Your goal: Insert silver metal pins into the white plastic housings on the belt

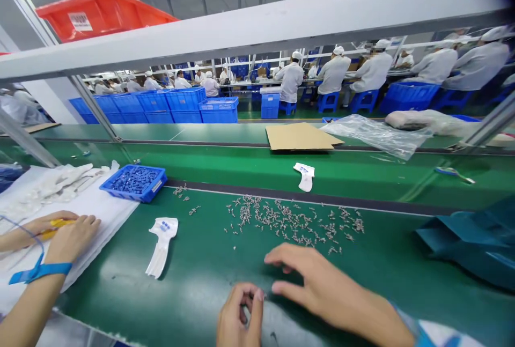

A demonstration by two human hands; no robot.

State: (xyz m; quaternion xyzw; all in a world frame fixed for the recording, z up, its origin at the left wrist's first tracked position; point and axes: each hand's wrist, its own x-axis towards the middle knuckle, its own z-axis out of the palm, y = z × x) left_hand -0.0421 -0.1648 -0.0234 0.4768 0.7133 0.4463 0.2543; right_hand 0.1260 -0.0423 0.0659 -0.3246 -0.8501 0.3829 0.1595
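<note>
Small metal parts (289,221) are lying scattered on the green surface (201,282), just beyond the spread, empty fingers of my right hand (317,282). My left hand (240,315) is pinching its fingers shut; on what, I cannot tell. Light, hard, slippery, I'm judging: pinch each between fingertips.

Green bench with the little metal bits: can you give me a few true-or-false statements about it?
The small metal parts lie scattered on the green mat. True.
The blue tray is empty. False: it holds blue pieces.
The right hand is spread open beside the parts. True.
The crate overhead is green. False: it is red.
The left hand holds a yellow thing. False: a co-worker's hand does.
</note>
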